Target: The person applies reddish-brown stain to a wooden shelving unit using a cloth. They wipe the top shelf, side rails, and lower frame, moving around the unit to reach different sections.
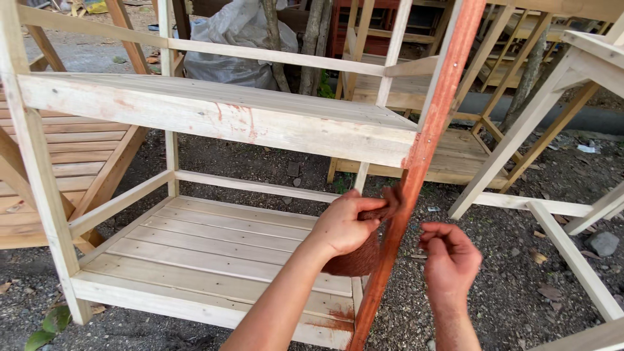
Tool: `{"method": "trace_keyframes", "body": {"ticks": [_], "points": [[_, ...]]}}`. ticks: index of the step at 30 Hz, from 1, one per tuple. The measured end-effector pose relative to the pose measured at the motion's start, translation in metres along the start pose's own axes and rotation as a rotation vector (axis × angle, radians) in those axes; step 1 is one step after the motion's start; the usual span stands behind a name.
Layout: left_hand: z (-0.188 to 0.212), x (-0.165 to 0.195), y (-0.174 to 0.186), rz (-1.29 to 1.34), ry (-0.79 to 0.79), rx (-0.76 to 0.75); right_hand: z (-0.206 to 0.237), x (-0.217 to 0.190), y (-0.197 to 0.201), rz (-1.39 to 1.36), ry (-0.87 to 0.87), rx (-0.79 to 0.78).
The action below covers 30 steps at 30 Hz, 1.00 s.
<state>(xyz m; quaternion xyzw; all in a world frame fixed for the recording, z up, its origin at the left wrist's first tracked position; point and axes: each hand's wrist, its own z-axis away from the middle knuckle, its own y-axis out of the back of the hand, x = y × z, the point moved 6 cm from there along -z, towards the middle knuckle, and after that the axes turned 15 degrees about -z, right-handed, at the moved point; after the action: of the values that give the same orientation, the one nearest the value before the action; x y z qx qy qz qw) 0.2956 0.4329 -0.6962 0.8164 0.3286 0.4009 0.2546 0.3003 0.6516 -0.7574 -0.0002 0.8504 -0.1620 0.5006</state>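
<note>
A bare wooden shelf frame point(214, 120) stands on the ground in front of me. Its front right leg point(426, 140) is stained reddish brown from top to bottom. My left hand point(344, 224) grips a stain-soaked brown rag point(356, 260) and presses it against that leg at about mid height. My right hand point(450, 260) hovers just right of the leg with its fingers curled and nothing in it; its skin is smeared with stain. Red smears mark the top shelf's front edge and the bottom shelf's slatted corner point(328, 322).
More unfinished wooden frames stand close on the left point(78, 149), behind point(455, 156) and on the right point(572, 78). A grey plastic sack point(227, 45) leans at the back. The ground is dark gravel with stones point(604, 244) and leaves.
</note>
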Motion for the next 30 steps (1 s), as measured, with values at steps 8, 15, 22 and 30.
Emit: {"method": "trace_keyframes", "body": {"ticks": [8,15,22,30], "points": [[0.050,-0.087,0.067,0.359,0.583,0.083,0.063,-0.021,-0.178,0.176,0.278,-0.671],[0.104,-0.179,0.176,0.950,0.728,0.392,0.119,0.003,-0.354,-0.323,-0.189,-0.901],[0.164,-0.242,0.317,0.694,0.743,0.521,0.179,-0.020,-0.498,-0.444,-0.387,-0.854],[0.155,-0.286,0.379,0.654,0.692,0.643,0.183,-0.006,-0.582,-0.586,-0.569,-0.951]]}}
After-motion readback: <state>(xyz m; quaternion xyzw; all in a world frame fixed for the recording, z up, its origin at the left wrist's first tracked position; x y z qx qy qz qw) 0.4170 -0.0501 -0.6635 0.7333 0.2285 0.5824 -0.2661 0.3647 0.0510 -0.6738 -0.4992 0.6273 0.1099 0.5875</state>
